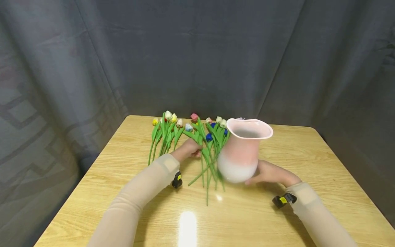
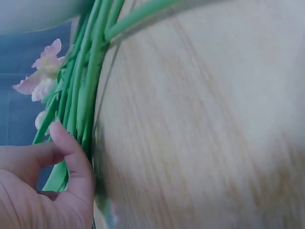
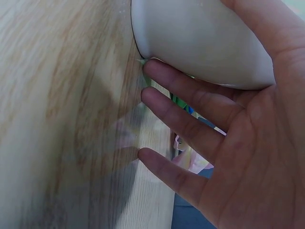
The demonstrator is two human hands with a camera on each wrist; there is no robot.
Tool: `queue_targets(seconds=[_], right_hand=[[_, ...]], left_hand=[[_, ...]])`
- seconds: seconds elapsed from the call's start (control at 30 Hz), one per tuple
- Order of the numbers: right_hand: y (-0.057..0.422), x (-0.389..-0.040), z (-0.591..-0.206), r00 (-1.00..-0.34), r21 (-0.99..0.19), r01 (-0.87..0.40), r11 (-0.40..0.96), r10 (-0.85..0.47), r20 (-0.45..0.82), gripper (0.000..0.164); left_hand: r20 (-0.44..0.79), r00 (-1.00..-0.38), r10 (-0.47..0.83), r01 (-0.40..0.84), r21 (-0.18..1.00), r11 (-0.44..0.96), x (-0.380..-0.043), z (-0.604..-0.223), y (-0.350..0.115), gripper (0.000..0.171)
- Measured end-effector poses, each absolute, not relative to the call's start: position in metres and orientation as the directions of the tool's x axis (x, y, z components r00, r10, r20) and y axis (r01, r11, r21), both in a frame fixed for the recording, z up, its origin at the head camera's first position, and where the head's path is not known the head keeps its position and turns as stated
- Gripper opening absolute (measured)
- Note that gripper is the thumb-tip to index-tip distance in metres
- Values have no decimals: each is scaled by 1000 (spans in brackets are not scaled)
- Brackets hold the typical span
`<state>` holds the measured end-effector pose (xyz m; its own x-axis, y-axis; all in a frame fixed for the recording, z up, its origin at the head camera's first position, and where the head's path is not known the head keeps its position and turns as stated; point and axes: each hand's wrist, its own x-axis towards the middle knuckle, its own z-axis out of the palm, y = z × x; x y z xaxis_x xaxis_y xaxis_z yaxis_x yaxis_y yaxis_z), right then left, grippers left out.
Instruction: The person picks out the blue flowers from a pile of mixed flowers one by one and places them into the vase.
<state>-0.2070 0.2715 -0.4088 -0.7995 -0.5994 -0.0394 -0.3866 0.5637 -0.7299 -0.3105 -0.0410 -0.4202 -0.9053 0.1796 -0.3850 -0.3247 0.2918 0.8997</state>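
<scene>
You work at a pale wood-grain table (image 1: pixel 265 219) in what appears to be a curtained-off recording corner, grey curtains (image 1: pixel 197 65) hanging behind it and down both sides of the frame. Small black devices (image 1: pixel 280 201) worn at the cuffs of your sleeves (image 1: pixel 131 199), below centre left and right, suggest a filming setup; the kind of building cannot be told.

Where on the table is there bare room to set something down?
The table is bare in front, between the left sleeve and right sleeve; right of the vase, beyond the right hand, out to the edge; and left of the tulips. Crowded: mid-table toward the back, where tulips, left hand and vase bunch together.
</scene>
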Motion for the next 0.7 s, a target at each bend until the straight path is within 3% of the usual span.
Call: queue_targets(seconds=[0.4,0.6,0.7], right_hand=[[270,-205,-406,-805,-732,-376,569,-592,-47,82],[271,-205,-407,-806,-722,-383,576,-591,-44,82],[272,-205,-407,-805,-719,-385,579,-591,-45,82]], left_hand=[[-333,-924,190,-273,919,284,-313,-400,-46,26],[-322,-927,193,-276,933,232,-316,-384,-53,20],[-318,-930,186,-279,937,210,-314,-376,-56,26]])
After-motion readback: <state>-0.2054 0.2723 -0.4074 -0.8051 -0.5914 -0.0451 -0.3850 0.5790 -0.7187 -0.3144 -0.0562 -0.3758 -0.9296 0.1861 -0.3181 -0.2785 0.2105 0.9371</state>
